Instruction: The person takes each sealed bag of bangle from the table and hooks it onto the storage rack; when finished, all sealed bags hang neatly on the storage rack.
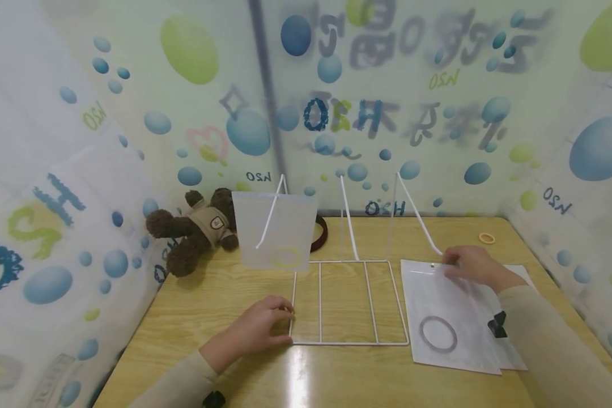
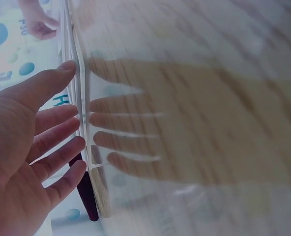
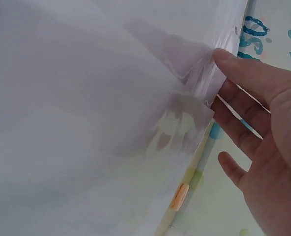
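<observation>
A white wire rack (image 1: 320, 303) stands on the table, its base flat and several slanted prongs rising at the back. My left hand (image 1: 262, 323) rests at the left front corner of the base, fingers loosely extended; the left wrist view shows the hand (image 2: 35, 132) with thumb and fingertips against the wire. With thumb and fingers, my right hand (image 1: 471, 266) pinches the top edge of a clear zip bag (image 1: 423, 294) on the right, which holds a greyish ring (image 1: 438, 334). A frosted bag (image 1: 255, 226) with a yellow ring (image 1: 285, 258) hangs on the left prong.
A brown teddy bear (image 1: 204, 226) in a beige top lies at the back left. Behind the hanging bag is a dark brown ring (image 1: 322, 233). A small orange ring (image 1: 487, 238) lies at the back right. Another bag (image 1: 512, 357) shows under the pinched one. Patterned curtains surround the table.
</observation>
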`<control>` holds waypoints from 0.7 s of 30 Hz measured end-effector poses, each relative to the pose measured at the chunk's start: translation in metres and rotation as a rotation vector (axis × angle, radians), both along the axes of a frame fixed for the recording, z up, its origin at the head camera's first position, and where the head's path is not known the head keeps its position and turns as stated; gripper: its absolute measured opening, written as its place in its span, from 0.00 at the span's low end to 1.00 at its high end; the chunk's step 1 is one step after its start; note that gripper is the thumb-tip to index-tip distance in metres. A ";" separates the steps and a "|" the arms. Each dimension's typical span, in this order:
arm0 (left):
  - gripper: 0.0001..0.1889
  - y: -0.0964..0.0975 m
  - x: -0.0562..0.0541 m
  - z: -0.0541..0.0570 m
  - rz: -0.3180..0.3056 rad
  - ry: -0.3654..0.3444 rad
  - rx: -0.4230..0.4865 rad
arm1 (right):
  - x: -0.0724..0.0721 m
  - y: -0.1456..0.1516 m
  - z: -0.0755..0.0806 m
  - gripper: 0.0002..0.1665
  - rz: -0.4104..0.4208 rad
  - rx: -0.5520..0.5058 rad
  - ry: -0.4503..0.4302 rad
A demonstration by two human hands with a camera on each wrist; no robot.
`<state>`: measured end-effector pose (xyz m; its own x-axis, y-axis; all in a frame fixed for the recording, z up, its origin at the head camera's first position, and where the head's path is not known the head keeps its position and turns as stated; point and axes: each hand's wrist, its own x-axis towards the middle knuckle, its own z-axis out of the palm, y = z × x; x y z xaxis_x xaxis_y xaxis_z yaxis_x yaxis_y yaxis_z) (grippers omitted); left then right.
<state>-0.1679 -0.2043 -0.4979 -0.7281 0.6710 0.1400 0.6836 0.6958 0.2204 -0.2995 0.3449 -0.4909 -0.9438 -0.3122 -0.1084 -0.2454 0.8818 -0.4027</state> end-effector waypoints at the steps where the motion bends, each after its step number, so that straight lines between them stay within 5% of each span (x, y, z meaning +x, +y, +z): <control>1: 0.25 0.000 0.000 0.000 -0.001 0.001 0.000 | 0.000 0.000 0.000 0.09 -0.001 0.000 0.006; 13: 0.25 0.001 0.001 0.002 0.002 0.001 -0.006 | 0.001 -0.007 0.008 0.04 0.068 -0.058 0.150; 21: 0.24 0.001 0.001 0.000 0.009 -0.011 -0.006 | 0.007 -0.016 0.021 0.04 0.069 -0.060 0.151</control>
